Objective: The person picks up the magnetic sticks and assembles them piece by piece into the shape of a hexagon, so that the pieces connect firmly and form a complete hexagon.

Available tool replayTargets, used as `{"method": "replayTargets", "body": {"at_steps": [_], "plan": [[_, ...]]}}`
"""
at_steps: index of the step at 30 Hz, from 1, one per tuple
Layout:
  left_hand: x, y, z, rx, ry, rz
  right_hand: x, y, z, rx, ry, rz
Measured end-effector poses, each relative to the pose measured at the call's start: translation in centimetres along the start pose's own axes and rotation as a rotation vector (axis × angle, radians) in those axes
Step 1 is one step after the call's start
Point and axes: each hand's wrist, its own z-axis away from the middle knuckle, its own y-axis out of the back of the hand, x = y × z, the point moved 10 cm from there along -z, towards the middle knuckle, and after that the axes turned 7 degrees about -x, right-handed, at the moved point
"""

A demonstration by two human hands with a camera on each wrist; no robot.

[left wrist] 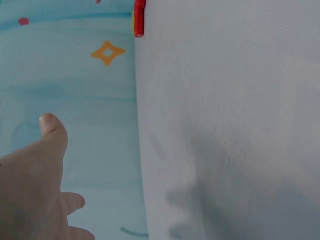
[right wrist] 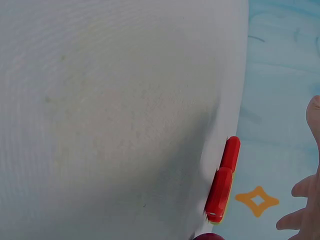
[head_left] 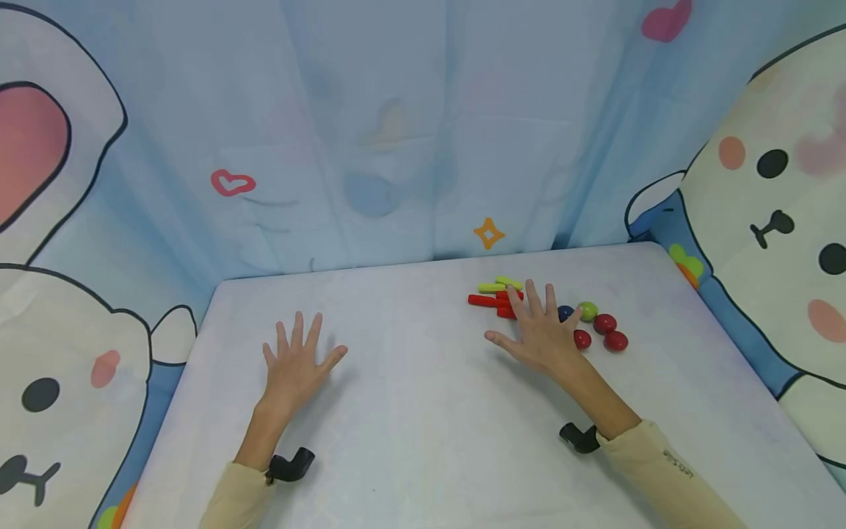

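Observation:
My left hand (head_left: 294, 375) is held over the left half of the white table with its fingers spread and nothing in them. Over the right half hovers my right hand (head_left: 545, 338), also spread and holding nothing. Just beyond its fingertips lie several short red sticks (head_left: 485, 300) and yellow-green sticks (head_left: 491, 288), partly covered by the fingers. To its right sit three red balls (head_left: 604, 324), a green ball (head_left: 587, 311) and a blue ball (head_left: 565, 313) half hidden by the hand. In the right wrist view, red sticks (right wrist: 219, 195) appear near the table edge.
The white tabletop (head_left: 410, 397) ends at the back against a light blue curtain (head_left: 396, 147) printed with cartoon animals. Black wrist cameras (head_left: 291, 466) are worn on both wrists, below beige sleeves (head_left: 667, 470).

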Motion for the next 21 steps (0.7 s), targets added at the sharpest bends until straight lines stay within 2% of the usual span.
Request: {"method": "replayTargets", "body": {"at_steps": [8, 13, 21], "plan": [[0.42, -0.09, -0.07, 0.006, -0.011, 0.019, 0.24, -0.07, -0.11, -0.005, -0.003, -0.01], [0.74, -0.12, -0.17, -0.005, -0.027, 0.052, 0.35, 0.13, -0.18, 0.016, 0.002, -0.013], [1.0, -0.3, -0.38, -0.017, -0.034, 0.058, 0.49, 0.19, -0.26, 0.036, 0.009, -0.013]]}}
